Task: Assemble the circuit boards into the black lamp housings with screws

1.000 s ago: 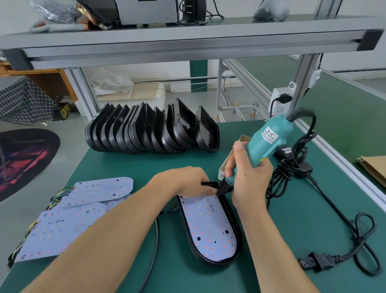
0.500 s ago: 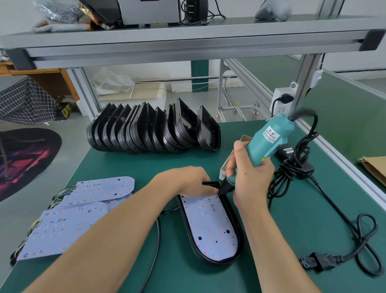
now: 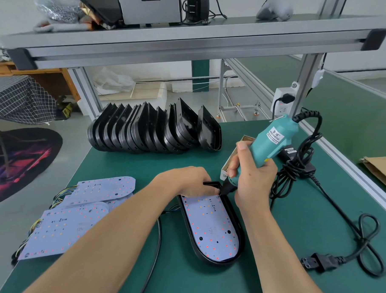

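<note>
Overhead, a grey shelf (image 3: 196, 33) spans the green table (image 3: 301, 219).

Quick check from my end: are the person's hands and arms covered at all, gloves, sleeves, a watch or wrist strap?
No. The left hand and right hand are bare, with no gloves, rings, watch or wrist strap visible. Both forearms are uncovered right to the bottom of the frame; no sleeve shows. Fingernails look short and plain.

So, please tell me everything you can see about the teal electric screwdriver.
The teal plastic electric screwdriver has a white label with dark print and a black tip. It is tilted, tip down at the far end of the black oval lamp housing, beside the left hand. The right hand holds it round the lower body. A black ribbed cord leaves its top end.
</note>
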Action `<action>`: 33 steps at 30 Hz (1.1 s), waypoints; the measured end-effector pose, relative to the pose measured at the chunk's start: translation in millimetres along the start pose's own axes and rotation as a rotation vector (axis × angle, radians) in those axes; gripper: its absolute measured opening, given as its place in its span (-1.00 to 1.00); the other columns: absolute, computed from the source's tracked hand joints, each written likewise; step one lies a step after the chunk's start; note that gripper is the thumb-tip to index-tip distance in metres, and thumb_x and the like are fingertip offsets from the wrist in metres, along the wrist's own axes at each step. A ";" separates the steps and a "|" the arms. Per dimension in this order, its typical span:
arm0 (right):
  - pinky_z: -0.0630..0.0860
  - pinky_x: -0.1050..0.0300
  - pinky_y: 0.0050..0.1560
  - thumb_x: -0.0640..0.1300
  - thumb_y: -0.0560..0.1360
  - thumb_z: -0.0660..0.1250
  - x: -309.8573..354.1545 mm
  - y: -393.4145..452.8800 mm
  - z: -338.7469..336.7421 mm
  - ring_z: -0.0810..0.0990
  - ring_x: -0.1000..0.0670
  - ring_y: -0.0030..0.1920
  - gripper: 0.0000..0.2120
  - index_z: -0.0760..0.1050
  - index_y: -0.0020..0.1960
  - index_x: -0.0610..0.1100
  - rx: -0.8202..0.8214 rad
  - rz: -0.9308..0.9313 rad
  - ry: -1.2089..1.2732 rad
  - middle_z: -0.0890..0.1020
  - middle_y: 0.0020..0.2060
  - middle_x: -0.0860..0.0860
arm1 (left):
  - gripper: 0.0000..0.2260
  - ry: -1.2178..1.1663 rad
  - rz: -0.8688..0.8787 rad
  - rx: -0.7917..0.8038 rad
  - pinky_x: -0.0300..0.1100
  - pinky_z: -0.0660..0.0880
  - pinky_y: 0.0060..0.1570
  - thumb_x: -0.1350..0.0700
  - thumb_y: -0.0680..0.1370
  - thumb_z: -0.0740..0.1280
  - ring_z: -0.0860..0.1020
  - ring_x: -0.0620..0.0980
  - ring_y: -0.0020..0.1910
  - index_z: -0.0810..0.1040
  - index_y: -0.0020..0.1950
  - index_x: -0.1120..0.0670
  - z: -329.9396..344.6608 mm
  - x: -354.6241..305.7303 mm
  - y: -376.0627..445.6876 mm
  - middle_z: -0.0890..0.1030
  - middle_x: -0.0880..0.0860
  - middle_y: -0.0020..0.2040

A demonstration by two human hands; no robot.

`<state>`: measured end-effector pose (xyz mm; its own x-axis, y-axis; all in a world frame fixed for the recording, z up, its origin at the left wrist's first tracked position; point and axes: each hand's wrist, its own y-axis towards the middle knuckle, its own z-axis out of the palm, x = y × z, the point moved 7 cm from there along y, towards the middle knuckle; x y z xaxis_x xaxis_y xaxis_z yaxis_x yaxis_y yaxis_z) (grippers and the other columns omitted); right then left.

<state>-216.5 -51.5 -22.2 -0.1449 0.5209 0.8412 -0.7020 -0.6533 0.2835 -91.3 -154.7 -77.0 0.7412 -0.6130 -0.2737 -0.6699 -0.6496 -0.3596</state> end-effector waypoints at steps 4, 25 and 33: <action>0.36 0.13 -0.44 0.00 0.54 0.43 -0.2 0.6 0.6 0.35 -0.03 -0.52 -0.87 0.59 -0.19 0.10 0.014 -0.010 -0.003 0.45 -0.50 -0.03 | -0.51 -0.009 -0.003 0.006 -0.13 0.27 -0.33 -0.37 0.54 0.24 0.34 0.01 -0.41 0.34 -0.28 0.02 0.8 1.2 -0.1 0.38 -0.04 -0.39; 0.38 0.15 -0.45 -0.01 0.54 0.41 -2.4 1.9 1.1 0.36 -0.04 -0.52 -0.83 0.53 -0.22 0.10 0.023 -0.001 -0.018 0.43 -0.51 -0.03 | -0.51 0.006 -0.001 0.010 -0.12 0.28 -0.32 -0.38 0.54 0.25 0.36 0.02 -0.41 0.36 -0.28 0.02 0.4 1.4 1.2 0.40 -0.04 -0.39; 0.37 -0.14 -0.37 -0.03 0.55 0.44 -7.6 -1.2 2.9 0.35 -0.08 -0.51 -0.88 0.56 -0.15 0.05 0.004 0.036 0.040 0.44 -0.48 -0.08 | -0.50 0.001 0.008 0.012 -0.12 0.29 -0.31 -0.38 0.56 0.24 0.35 0.04 -0.39 0.38 -0.26 0.03 1.7 0.8 1.6 0.42 -0.01 -0.36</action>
<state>-212.6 -56.2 -27.6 -0.1981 0.5182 0.8320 -0.6931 -0.6742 0.2549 -91.7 -155.5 -79.3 0.7361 -0.6182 -0.2758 -0.6750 -0.6396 -0.3679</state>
